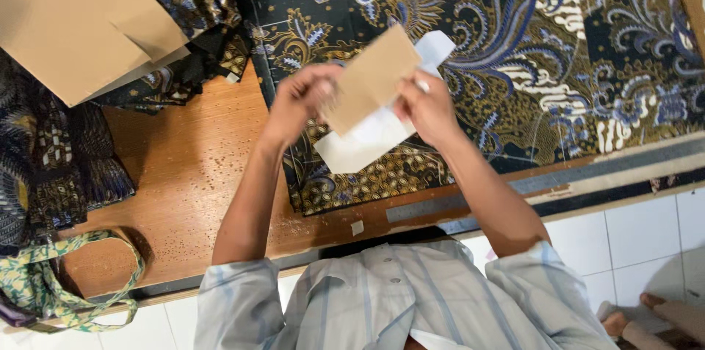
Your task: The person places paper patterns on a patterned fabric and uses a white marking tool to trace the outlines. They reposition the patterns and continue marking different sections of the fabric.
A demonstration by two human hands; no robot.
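My left hand point(297, 100) and my right hand point(426, 107) together hold a brown card piece point(371, 78) laid over a white piece of paper or fabric point(367, 146), raised above a dark patterned cloth with blue, gold and white motifs point(558, 41). The left hand pinches the brown piece at its left edge. The right hand grips both pieces at their right side, with something small and white between its fingers. The white piece sticks out above and below the brown one.
The cloth lies on a wooden table point(183, 174). A large brown paper pattern point(73, 19) rests on more patterned cloth at the top left. A green patterned strap point(70, 276) lies at the left front edge. A white tiled floor point(631, 240) shows at right, with feet.
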